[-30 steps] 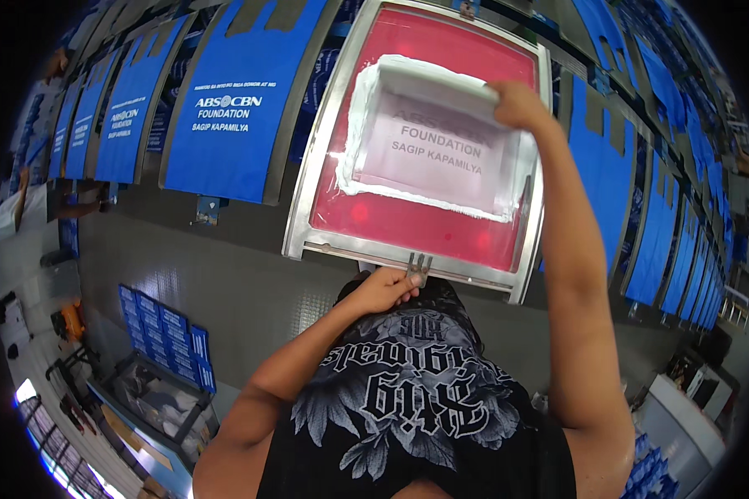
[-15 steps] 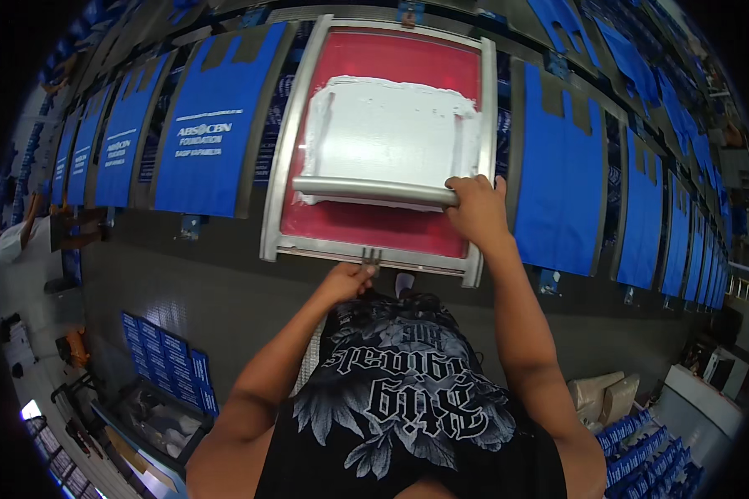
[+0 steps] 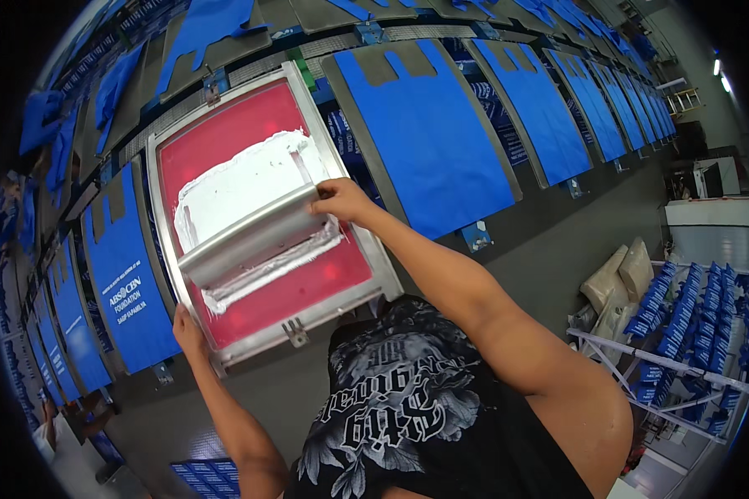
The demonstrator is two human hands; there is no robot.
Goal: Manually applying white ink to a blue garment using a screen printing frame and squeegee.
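A screen-printing frame [image 3: 350,173] with pink mesh [image 3: 310,289] sits tilted in front of me. A wide layer of white ink [image 3: 245,183] covers the middle of the mesh, with a thick ridge of it along the near side. Across the ink lies a long metal squeegee [image 3: 254,239]; my right hand [image 3: 344,202] is closed on its right end. My left hand [image 3: 189,333] grips the frame's left rail near its lower corner, fingers partly hidden behind it. Just right of the frame, a flat blue bag [image 3: 429,137] lies on a dark board.
More blue bags on boards stretch away on both sides, including a printed one [image 3: 129,291] at the left. A metal hinge clip [image 3: 294,331] sits on the frame's near rail. Behind my right arm stand a rack [image 3: 682,366] of printed blue pieces and beige sacks [image 3: 606,277].
My view has turned right, and the frame appears farther left and slanted. My left hand went from the near clip to the left rail. The squeegee now leans back, showing ink below it.
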